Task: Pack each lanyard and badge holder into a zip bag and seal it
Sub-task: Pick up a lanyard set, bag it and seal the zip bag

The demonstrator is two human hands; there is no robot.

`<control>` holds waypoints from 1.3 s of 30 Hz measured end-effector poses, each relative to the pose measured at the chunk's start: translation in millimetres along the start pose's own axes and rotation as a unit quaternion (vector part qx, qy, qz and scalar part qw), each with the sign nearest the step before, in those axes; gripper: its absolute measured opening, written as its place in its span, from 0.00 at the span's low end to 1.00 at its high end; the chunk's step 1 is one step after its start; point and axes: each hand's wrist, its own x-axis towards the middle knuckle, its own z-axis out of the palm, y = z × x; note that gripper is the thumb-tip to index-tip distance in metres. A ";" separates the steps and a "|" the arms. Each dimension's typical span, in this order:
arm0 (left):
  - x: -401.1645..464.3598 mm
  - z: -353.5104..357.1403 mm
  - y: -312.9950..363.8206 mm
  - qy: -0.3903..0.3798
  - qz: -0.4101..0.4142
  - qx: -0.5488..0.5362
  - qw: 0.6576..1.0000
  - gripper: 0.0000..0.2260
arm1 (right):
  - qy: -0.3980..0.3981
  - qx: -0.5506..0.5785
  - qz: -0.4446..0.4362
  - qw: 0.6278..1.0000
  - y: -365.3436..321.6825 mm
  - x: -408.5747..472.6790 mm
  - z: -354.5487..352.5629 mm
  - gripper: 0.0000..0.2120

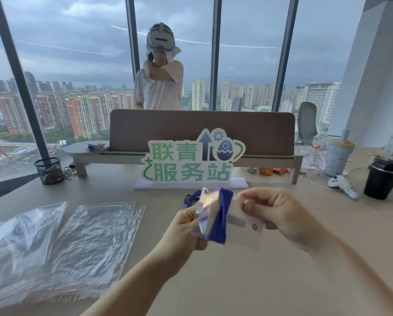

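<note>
In front of the green sign, my left hand pinches the badge holder and blue lanyard; my right hand grips the zip bag, its mouth facing left toward them.

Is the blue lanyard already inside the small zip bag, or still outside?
Cannot tell for sure. The blue lanyard is bunched between both hands at the zip bag, a loop sticking out at the left; blur hides the rest.

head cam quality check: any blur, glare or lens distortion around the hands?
Head view: the badge holder and blue lanyard between the left hand and right hand are motion-blurred; sheen on the flat plastic bags hides their edges; wide-angle bowing tilts the window frames; light is soft, overcast, with faint shadows.
</note>
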 end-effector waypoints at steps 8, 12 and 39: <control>-5.8 0.4 0.1 0.055 0.011 -0.078 0.995 0.11 | 0.142 -0.033 -0.030 0.989 -0.7 12.0 20.5 0.07; -4.5 -5.8 0.6 0.073 -0.040 -0.104 0.991 0.09 | 0.194 -0.194 -0.060 0.960 6.9 15.7 22.4 0.06; -95.8 -247.1 -44.6 -0.057 -0.212 0.719 0.660 0.21 | 0.003 -0.218 -0.078 0.973 53.6 47.2 109.5 0.04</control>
